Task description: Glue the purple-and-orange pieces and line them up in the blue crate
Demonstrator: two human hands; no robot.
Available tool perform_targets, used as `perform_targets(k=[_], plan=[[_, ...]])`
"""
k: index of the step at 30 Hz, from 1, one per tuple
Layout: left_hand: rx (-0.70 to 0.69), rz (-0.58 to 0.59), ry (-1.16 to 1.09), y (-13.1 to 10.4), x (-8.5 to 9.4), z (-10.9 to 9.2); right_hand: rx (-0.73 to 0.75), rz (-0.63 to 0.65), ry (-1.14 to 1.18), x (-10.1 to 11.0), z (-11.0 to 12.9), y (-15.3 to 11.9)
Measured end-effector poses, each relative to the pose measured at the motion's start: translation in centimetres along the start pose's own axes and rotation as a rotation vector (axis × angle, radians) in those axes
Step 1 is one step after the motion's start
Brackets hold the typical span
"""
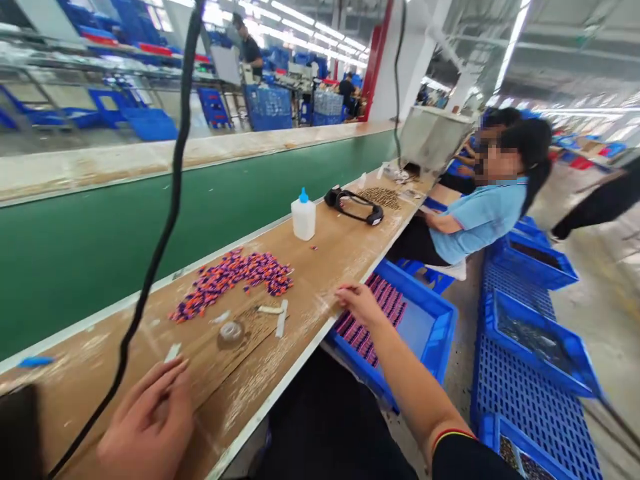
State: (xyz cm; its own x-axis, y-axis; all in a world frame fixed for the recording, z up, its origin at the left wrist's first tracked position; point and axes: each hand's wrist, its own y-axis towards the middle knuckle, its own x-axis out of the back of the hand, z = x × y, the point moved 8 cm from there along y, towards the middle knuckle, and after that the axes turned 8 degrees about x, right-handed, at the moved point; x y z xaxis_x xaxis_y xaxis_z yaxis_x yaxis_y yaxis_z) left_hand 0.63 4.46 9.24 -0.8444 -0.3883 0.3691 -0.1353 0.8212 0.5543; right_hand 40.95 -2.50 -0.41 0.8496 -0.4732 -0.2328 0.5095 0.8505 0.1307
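My left hand (150,420) is over the near left of the brown work surface (300,267), fingers pressed together; anything between them is too small to name. My right hand (361,303) is closed in a pinch at the table edge, above a blue tray (430,333) holding rows of pink and dark pieces (367,333). What its fingertips hold, if anything, cannot be made out. A heap of orange and purple pieces (235,280) lies beyond, with a small round dish (231,333) and white strips (281,319) nearer me.
A white bottle with blue cap (303,217), a black frame-like device (354,205) and a brown pile (383,197) are farther along. A black cable (175,180) hangs at left. A person in light blue (480,213) sits at right. Blue bins (540,333) stand on the floor.
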Motion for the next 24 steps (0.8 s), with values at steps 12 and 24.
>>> perform_targets(k=[12,24], plan=[[-0.157,0.046,0.034,-0.3,-1.2,0.6,-0.095,-0.133,0.064,10.8,-0.3,-3.5],[0.074,0.047,0.111,0.0,-1.9,2.1,-0.419,-0.487,-0.601,28.2,-3.2,-5.0]])
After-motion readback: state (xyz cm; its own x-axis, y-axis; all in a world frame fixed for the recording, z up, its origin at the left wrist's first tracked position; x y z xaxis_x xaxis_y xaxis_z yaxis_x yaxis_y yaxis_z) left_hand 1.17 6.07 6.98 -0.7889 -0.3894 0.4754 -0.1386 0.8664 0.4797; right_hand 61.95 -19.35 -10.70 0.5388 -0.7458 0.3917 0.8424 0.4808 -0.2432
